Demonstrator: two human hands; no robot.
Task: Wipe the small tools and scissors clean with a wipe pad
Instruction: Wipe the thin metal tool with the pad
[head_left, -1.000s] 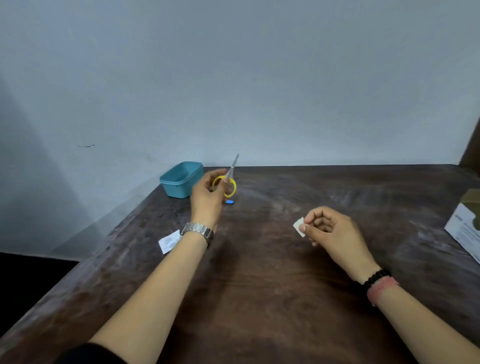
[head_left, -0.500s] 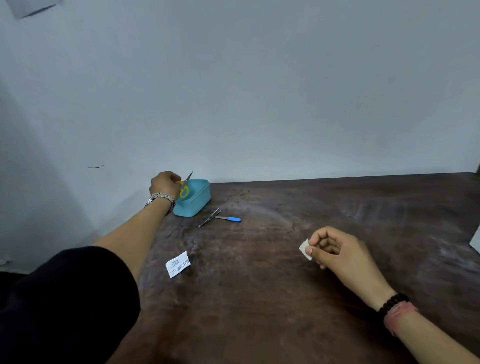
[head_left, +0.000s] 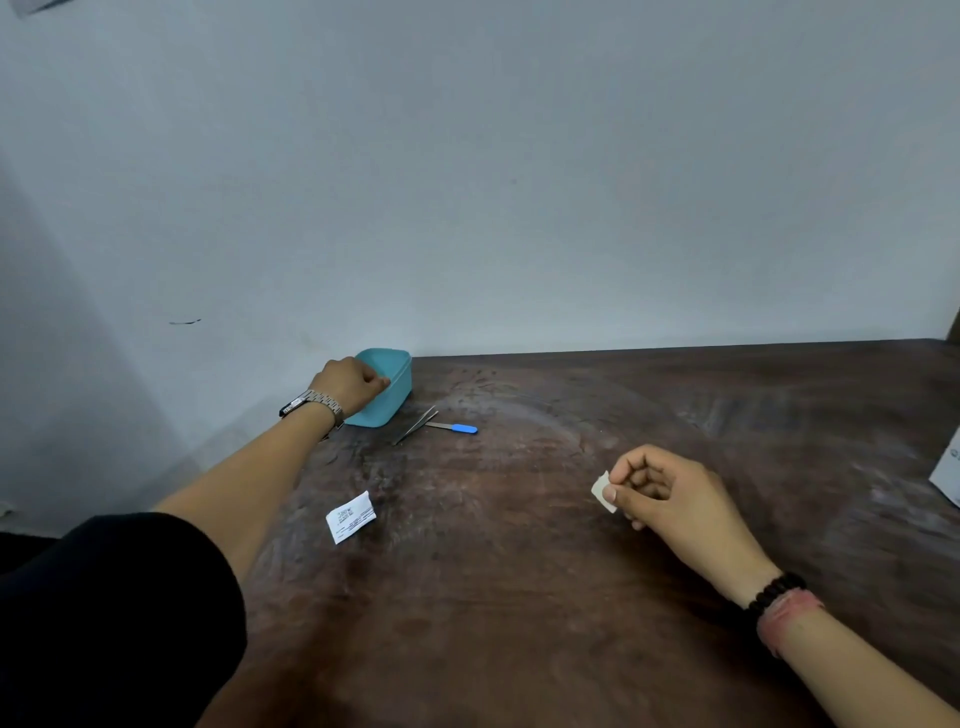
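left hand (head_left: 349, 383) curled at teal tub (head_left: 387, 387) rim, grip unclear; right hand (head_left: 670, 499) well right of tub, pinching wipe pad (head_left: 602, 491)

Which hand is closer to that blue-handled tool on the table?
Left. The left hand is at the teal tub beside the blue-handled tool; the right hand is farther off.

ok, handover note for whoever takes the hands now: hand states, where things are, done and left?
Left hand: fingers curled at the rim of the teal tub; whether it holds anything is hidden.
Right hand: pinches the wipe pad.
Tweezers and blue-handled tool lie on the table beside the tub. Scissors not visible.
Done: cannot tell which are wiped.
Left: likely tweezers and blue tool.
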